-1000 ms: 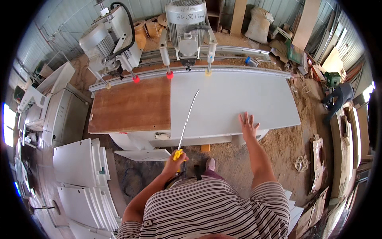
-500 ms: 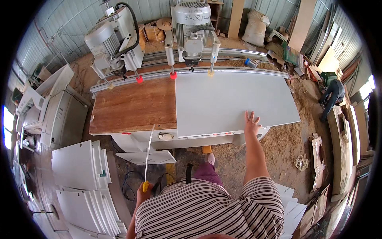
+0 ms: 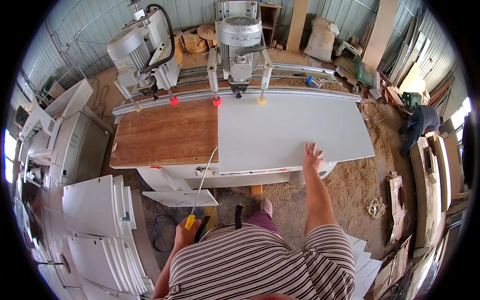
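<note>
My right hand (image 3: 313, 159) lies with fingers spread on the front part of a large pale grey panel (image 3: 285, 127). This panel rests on the machine's wooden bed (image 3: 160, 135). Lower left, my left hand (image 3: 185, 235) is closed around the yellow handle of what looks like an air blow gun (image 3: 201, 186). Its long thin metal tube bends at the tip, close to the panel's left front corner. Above the panel's back edge is a drilling head with an upright motor (image 3: 241, 52). Its red-tipped rod (image 3: 216, 101) and yellow-tipped rod (image 3: 261, 100) stand at that edge.
A second motor head (image 3: 131, 52) stands at the left. White boards (image 3: 92, 205) are stacked at lower left, and one board (image 3: 180, 198) leans below the bed. Sawdust (image 3: 350, 185) covers the floor at right. Far right, a person (image 3: 420, 122) bends over near timber.
The drilling motor over the panel has come down. My left hand has risen slightly, and the tube's tip has swung right toward the panel. My right hand stays on the panel.
</note>
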`<state>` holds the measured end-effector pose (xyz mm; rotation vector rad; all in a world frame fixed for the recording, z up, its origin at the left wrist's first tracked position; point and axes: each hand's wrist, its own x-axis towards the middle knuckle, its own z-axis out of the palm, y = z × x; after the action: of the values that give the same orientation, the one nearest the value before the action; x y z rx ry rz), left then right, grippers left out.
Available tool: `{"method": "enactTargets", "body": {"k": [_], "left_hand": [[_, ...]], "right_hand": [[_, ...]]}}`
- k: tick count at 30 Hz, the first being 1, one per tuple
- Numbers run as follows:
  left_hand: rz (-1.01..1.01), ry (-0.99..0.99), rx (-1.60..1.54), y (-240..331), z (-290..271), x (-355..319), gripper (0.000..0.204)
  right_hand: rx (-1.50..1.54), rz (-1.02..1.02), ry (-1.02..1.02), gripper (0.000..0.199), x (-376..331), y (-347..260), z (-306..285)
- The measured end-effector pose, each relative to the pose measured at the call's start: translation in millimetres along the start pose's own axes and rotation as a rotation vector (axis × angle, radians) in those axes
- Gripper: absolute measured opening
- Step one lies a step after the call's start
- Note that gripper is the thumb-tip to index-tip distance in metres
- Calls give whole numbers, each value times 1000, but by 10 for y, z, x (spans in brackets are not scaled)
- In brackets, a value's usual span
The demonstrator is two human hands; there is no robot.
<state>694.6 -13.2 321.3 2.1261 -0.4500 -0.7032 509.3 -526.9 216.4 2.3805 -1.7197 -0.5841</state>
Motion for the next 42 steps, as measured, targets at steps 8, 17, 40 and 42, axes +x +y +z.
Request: {"method": "enactTargets", "body": {"k": [8, 17, 40, 42], "left_hand": [[-35, 7, -78, 93, 320, 82, 30], [-83, 125, -124, 159, 746, 124, 28], [-402, -98, -356, 389, 1171, 28, 22], [-432, -52, -522, 225, 1179, 94, 24]], "right_hand": [[9, -92, 22, 88, -70, 72, -98], [482, -413, 255, 79, 10, 525, 305], [2216, 691, -139, 44, 1262, 2103, 1302], [2238, 708, -170, 45, 1324, 2144, 1367]]}}
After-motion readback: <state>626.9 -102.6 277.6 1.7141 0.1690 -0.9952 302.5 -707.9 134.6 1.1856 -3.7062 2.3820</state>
